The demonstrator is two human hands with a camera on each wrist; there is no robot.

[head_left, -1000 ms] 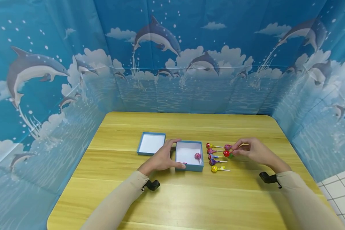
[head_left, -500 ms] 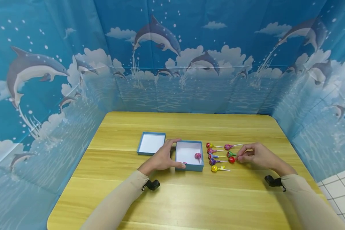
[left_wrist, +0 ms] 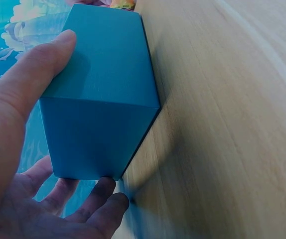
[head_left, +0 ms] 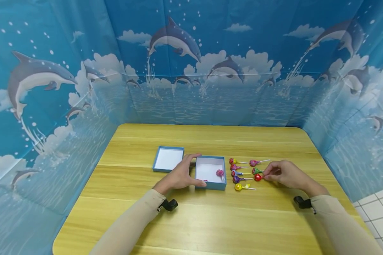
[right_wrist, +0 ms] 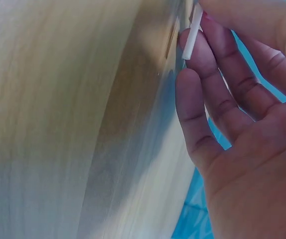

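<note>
My left hand [head_left: 180,176] grips the blue box [head_left: 215,186], thumb on its near side and fingers round the far left corner. Inside the box lies a pink lollipop [head_left: 220,173], with a bit of another showing by the near wall. My right hand [head_left: 285,174] pinches the stick of a red lollipop [head_left: 257,177], its head low by the table. In the right wrist view the white stick [right_wrist: 193,32] shows between thumb and fingers. Right beside the red one lies a green lollipop [head_left: 256,171], and a pink-purple lollipop [head_left: 254,163] lies behind that.
Between box and right hand, several lollipops form a column, from a red-yellow lollipop [head_left: 233,161] at the back to a yellow lollipop [head_left: 239,187] in front. The box lid [head_left: 169,159] lies inside-up left of the box. A dolphin-print curtain [head_left: 191,99] surrounds the wooden table [head_left: 191,219].
My right hand has moved a little right and nearer me, bringing the red lollipop down beside the green one. In the last half second it barely moves. My left hand stays on the box.
</note>
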